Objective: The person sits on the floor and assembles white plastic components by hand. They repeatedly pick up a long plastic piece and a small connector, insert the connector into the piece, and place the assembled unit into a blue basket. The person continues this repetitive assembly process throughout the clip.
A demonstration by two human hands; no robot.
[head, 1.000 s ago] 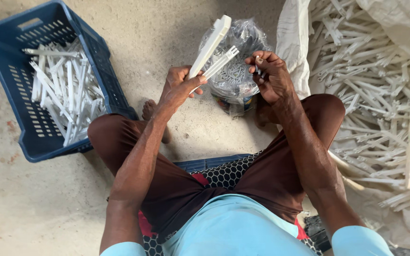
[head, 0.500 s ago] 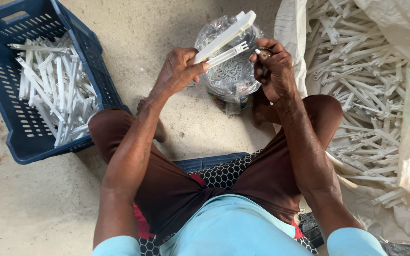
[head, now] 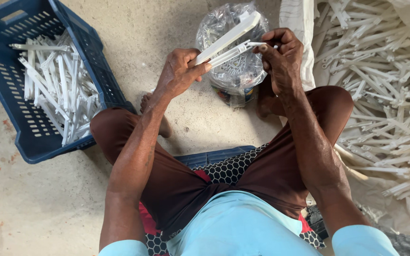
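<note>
the left hand (head: 179,71) grips a long white plastic piece (head: 228,40) at its lower end, held up over the clear bag (head: 236,71), while the right hand (head: 281,57) pinches its slim tip; looks like a fitting step, needing steady fingers, blue crate (head: 98,71) of finished pieces to the left.

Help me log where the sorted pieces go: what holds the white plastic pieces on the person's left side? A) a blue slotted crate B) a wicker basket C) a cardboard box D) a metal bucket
A: the white plastic pieces on that side lie in a blue slotted crate that stands on the concrete floor by the person's left knee.
</note>
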